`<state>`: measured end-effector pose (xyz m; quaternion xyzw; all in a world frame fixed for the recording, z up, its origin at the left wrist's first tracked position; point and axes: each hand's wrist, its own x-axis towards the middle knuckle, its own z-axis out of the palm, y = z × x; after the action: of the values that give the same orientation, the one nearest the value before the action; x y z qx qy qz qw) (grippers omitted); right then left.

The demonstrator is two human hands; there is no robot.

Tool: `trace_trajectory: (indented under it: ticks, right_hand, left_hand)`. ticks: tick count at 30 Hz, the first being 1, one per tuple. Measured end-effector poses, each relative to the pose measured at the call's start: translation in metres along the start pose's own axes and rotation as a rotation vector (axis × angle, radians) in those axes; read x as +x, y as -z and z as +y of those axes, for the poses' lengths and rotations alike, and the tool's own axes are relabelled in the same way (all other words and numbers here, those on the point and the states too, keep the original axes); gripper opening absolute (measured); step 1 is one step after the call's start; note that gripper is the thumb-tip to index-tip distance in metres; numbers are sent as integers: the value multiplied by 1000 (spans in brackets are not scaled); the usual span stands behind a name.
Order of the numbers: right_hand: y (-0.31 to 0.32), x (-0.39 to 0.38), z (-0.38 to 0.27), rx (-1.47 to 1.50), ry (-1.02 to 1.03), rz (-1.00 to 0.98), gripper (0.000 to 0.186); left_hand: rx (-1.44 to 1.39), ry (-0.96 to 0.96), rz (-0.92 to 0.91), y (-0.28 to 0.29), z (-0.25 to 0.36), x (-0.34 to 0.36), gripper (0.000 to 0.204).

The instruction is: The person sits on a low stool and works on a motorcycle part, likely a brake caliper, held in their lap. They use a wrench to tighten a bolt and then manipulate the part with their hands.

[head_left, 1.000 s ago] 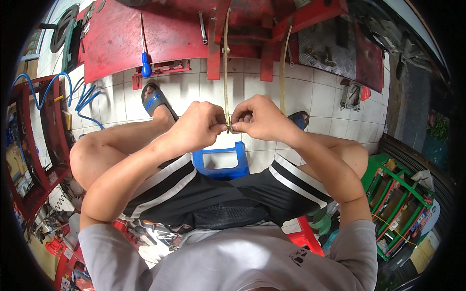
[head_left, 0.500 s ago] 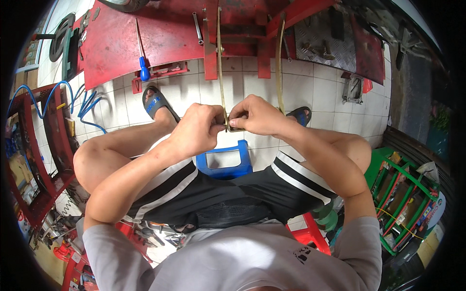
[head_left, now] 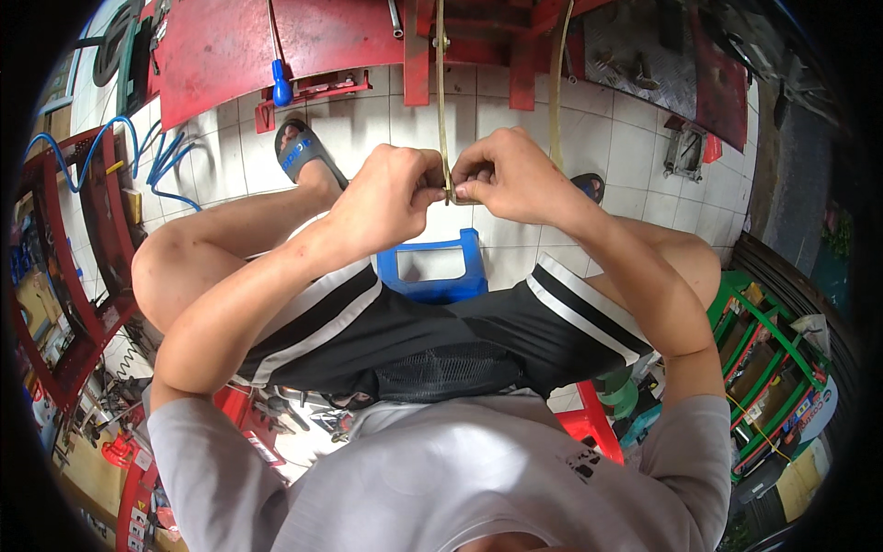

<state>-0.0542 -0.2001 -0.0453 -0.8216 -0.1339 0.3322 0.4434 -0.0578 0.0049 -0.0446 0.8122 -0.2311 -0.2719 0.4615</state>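
Observation:
My left hand (head_left: 389, 193) is closed at the lower end of a long, thin, brass-coloured metal rod (head_left: 441, 83), which stretches away to a red steel frame. Facing it, my right hand (head_left: 510, 179) has its fingertips pinched on a short metal piece (head_left: 463, 201) at that same end. The two hands almost meet, and their fingers hide most of the joint. A second brass-coloured rod (head_left: 556, 101) runs beside the first and passes behind my right hand. Below my hands, between my knees, is a blue plastic stool (head_left: 432, 293).
Beyond my hands is a red metal platform (head_left: 340, 37) with legs (head_left: 417, 78). A blue-handled screwdriver (head_left: 280, 85) and a wrench (head_left: 395, 17) lie on it. A coiled blue hose (head_left: 170, 166) is at left, near a red rack (head_left: 87, 212). At right stands a green rack (head_left: 773, 331).
The whole view has shifted, so the platform, stool and hands sit higher and slightly farther right. My fingers stay together at the rod's end.

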Motion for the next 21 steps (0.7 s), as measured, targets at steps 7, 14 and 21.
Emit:
trace_trajectory:
  ticks: [7, 14, 21]
  right_hand:
    - [-9, -2, 2, 47, -60, 51, 14]
    - [-10, 1, 10, 54, -95, 2, 19]
    - [15, 5, 4, -28, -100, -42, 22]
  left_hand:
    - [18, 12, 11, -2, -2, 0, 8]
    - [75, 52, 4, -2, 5, 1, 7]
    - [60, 165, -157, 6, 3, 9, 22]
